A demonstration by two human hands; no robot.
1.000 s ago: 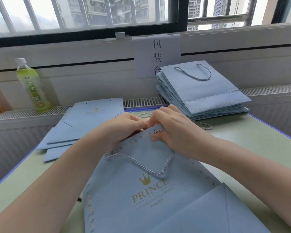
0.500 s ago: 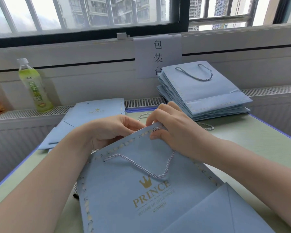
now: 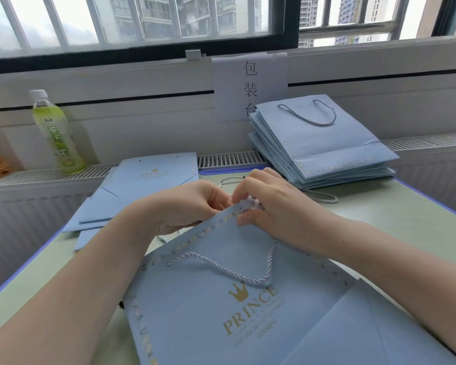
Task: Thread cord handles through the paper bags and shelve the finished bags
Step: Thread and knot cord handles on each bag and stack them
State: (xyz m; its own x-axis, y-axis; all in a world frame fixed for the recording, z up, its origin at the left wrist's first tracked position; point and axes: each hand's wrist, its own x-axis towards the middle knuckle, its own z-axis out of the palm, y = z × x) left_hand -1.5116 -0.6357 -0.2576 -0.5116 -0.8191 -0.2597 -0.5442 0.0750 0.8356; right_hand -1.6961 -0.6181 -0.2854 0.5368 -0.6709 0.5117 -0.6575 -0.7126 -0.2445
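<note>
Green table (image 3: pixel 379 219) by the window: bag (image 3: pixel 221 312) lies flat near me w/ one cord (image 3: pixel 221 270) looped on its front. Left hand (image 3: pixel 184 206) & right hand (image 3: pixel 279 206) both pinch the far top edge. Risk: tugging too hard tears the hole, or cord end slips back out.

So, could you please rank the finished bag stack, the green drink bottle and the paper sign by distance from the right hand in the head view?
1. Finished bag stack, just beyond the right hand, to its right.
2. Paper sign, on the wall behind.
3. Green drink bottle, far left.
</note>
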